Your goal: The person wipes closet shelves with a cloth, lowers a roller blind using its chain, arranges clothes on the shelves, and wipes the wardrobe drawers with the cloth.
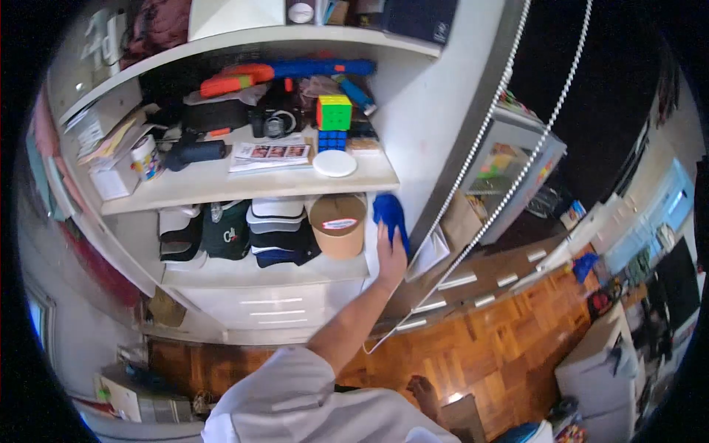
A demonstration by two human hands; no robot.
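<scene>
Fingers (382,235) of my left hand (391,260) lie extended against the blue thing (391,210) in the head view; whether they grip it I cannot tell. It sits just beyond their tips, right of the round tub (338,235). I judge it soft, light cloth, hardly fragile, best pinched at its near edge. My right hand I can't confirm.

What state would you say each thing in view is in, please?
Bright blue cloth: bunched, held in the left hand.
Multicoloured plastic puzzle cube: visible faces solid-coloured, stacked on a blue-faced cube.
Round tan cardboard box: upright.
Black-and-white fabric caps: stacked.
White patterned cup: upright.
White beaded cord: hanging looped.
Brown wooden drawers: shut.
</scene>
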